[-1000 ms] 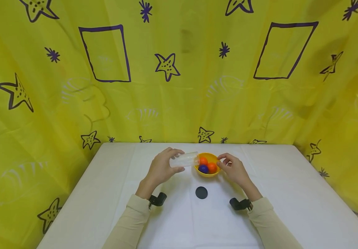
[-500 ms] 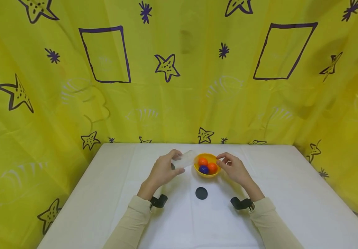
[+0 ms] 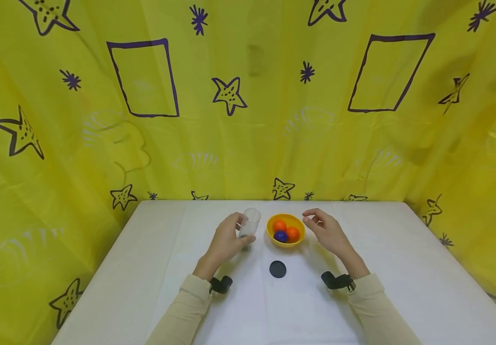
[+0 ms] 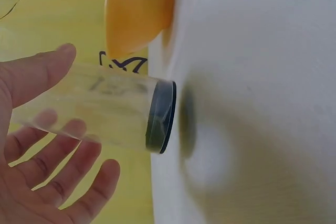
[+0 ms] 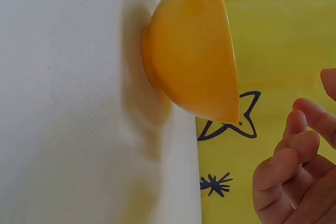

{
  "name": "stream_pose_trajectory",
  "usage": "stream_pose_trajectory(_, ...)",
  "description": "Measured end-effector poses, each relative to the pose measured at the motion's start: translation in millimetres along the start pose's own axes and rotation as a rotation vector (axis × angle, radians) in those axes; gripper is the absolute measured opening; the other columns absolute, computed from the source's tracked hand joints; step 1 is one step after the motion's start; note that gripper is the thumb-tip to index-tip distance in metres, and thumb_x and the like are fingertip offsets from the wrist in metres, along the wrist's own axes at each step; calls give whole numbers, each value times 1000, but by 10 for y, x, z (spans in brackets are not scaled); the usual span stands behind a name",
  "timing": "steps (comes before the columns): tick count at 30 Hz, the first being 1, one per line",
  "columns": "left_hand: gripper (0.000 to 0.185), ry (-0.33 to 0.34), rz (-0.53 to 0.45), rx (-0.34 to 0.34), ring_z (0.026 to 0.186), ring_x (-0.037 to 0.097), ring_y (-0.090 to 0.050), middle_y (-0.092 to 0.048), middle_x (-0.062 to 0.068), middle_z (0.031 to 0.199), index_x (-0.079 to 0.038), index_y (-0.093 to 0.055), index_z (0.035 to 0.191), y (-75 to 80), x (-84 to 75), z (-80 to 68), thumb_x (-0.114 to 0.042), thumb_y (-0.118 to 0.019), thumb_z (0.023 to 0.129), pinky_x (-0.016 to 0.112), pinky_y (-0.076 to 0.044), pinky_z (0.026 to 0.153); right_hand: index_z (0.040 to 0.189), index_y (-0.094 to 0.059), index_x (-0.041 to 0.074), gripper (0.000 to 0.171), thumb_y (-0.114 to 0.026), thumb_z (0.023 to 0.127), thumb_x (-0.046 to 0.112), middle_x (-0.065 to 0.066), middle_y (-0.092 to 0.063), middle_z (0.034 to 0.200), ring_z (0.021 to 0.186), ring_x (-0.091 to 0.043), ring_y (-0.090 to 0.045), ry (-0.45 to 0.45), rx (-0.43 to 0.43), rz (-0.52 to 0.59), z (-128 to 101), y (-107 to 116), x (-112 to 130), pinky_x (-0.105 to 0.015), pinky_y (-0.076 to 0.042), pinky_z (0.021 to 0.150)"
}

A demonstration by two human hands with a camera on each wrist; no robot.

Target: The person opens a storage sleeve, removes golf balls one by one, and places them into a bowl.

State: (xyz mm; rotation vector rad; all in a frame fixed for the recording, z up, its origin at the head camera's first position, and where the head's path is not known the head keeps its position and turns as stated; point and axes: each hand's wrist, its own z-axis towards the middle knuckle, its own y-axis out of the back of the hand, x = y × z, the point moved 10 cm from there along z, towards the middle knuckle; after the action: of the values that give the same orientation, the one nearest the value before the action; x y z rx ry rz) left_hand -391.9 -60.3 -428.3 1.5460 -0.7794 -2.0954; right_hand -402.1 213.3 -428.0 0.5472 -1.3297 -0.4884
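My left hand [image 3: 227, 241] holds a clear plastic cylinder [image 3: 251, 222] between thumb and fingers. It stands nearly upright, with a black cap [image 4: 161, 117] on its lower end, just above the table in the left wrist view. Nothing shows inside the cylinder. To its right a yellow-orange bowl [image 3: 285, 245] holds two orange balls [image 3: 280, 225] and a dark blue ball [image 3: 280, 236]. My right hand [image 3: 327, 233] hovers beside the bowl's right rim, apart from it, fingers loosely bent and holding nothing. In front of the bowl a black disc [image 3: 278, 269] lies flat.
A white cloth [image 3: 299, 311] covers the table. Behind it and at both sides hangs a yellow curtain [image 3: 265, 134] with dark star drawings. A black wrist camera [image 3: 222, 284] sits on each wrist.
The left hand has drawn the cylinder away from the bowl and turned it from lying sideways to upright. My right hand has moved slightly off the bowl's rim. The balls stay in the bowl.
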Motion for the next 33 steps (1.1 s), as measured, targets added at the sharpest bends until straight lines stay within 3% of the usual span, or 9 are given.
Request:
stream_pose_trajectory(5, 46, 19, -36, 1, 103, 27, -62, -67, 11, 114, -10, -58, 120, -21, 72, 1, -16, -85, 84, 43, -55, 88, 133, -59, 9, 42, -58, 105, 39, -11, -58, 97, 78, -22, -50, -3, 6, -30, 1, 39, -22, -27, -42, 62)
stream_pose_trajectory(10, 46, 43, -50, -3, 105, 27, -63, -69, 10, 114, -11, -59, 123, -19, 164, 16, -17, -84, 85, 41, -57, 86, 128, -61, 8, 33, -61, 104, 29, -10, -63, 94, 72, -20, -54, 27, 24, -68, 9, 88, -39, -28, -46, 61)
stream_pose_trajectory(15, 49, 83, -49, 17, 107, 26, -64, -67, 7, 117, -14, -57, 128, -36, 232, 17, -20, -83, 87, 38, -59, 83, 126, -62, 6, 31, -62, 103, 27, -13, -67, 100, 81, -22, -59, 41, 47, -103, 16, 129, -79, -31, -49, 68)
stream_pose_trajectory(26, 58, 92, 59, 179, 118, 35, -64, -68, 15, 131, -11, -56, 134, -28, 334, -30, -24, -84, 85, 53, -52, 99, 125, -63, 7, 27, -63, 103, 23, -14, -69, 105, 91, -25, -63, 72, 6, -131, 2, 288, -93, -33, -51, 75)
stream_pose_trajectory(29, 53, 61, 145, 181, 119, 38, -64, -69, 15, 130, -10, -60, 133, 57, 364, -31, -22, -82, 86, 55, -51, 99, 125, -63, 7, 27, -62, 103, 23, -14, -69, 106, 93, -26, -64, 71, -10, -129, -10, 338, -86, -33, -51, 77)
stream_pose_trajectory(33, 48, 75, 216, 146, 120, 38, -63, -68, 14, 133, -12, -62, 133, 212, 445, -29, -22, -79, 89, 56, -50, 100, 127, -63, 6, 30, -61, 104, 25, -14, -69, 108, 96, -27, -65, 54, -19, -133, -13, 383, -105, -32, -51, 78)
